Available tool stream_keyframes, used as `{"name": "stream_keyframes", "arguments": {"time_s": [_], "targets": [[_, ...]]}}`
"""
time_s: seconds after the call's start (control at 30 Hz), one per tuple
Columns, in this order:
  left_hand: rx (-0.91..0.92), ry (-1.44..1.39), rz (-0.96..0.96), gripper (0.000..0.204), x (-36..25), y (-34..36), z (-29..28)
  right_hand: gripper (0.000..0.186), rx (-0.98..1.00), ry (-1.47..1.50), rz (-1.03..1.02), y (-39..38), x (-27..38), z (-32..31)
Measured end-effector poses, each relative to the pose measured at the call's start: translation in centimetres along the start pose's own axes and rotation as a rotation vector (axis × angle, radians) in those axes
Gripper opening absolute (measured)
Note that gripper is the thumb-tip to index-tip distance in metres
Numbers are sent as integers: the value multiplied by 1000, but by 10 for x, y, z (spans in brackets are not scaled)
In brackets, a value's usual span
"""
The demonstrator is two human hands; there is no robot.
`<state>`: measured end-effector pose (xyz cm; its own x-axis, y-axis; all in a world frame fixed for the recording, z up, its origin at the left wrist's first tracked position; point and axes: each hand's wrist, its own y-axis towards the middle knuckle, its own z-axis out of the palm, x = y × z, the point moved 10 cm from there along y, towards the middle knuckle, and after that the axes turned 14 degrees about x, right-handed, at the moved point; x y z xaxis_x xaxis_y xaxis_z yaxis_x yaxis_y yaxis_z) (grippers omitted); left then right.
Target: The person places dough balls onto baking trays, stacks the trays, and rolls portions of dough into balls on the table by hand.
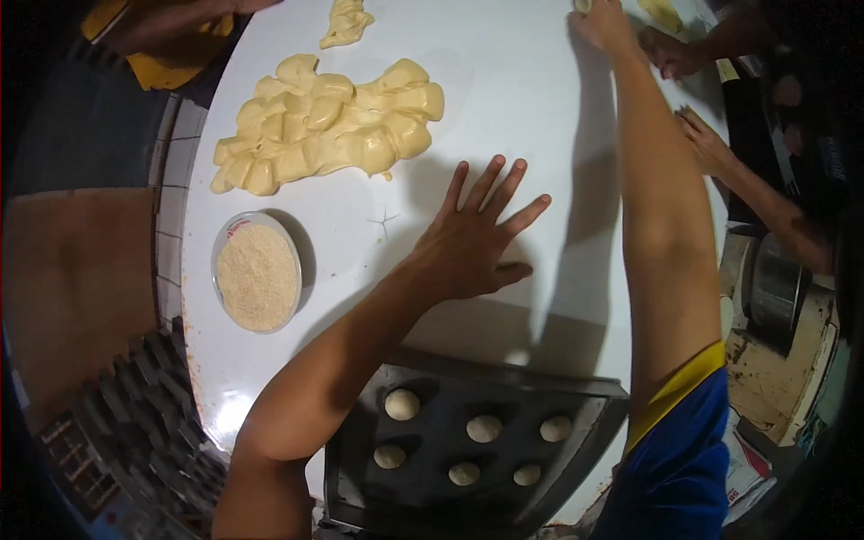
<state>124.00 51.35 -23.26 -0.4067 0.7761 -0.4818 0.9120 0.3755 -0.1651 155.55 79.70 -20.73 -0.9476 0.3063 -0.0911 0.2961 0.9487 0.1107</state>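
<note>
My left hand [477,225] is spread over the white table [531,126], fingers apart and holding nothing. My right arm reaches to the far right of the table, where my right hand [601,25] has its fingers curled on something pale that is too small and cut off to make out. Left of my left hand lie a large mound of lumpy pale-yellow dough [324,126] and a bowl of beige crumbs [256,274]. A smaller dough piece [345,22] lies farther back. Near me sits a dark metal tray [423,499] holding several round dough balls [484,428].
Co-workers' hands [675,54] [706,139] are at the right edge beside a yellow dough piece [661,13]; another person's arm [144,22] is at top left. A metal pot [778,283] stands off the table's right, and stacked dark moulds [135,423] are at lower left.
</note>
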Motion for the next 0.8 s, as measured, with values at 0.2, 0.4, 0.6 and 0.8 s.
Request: {"name": "stream_keyframes", "arguments": {"time_s": [0.2,0.4,0.6,0.8], "targets": [[66,124,-67,96,34,-19,22,89,175,628,-337,-246,97,-65],[25,-680,45,68,-23,-54,-28,59,400,670,-51,-537,28,-152],[-277,-803,-181,29,-113,-249,-39,63,340,975,457,-721,-53,-146],[-223,-971,-567,15,-144,-333,47,68,349,990,389,-729,-35,-130]]}}
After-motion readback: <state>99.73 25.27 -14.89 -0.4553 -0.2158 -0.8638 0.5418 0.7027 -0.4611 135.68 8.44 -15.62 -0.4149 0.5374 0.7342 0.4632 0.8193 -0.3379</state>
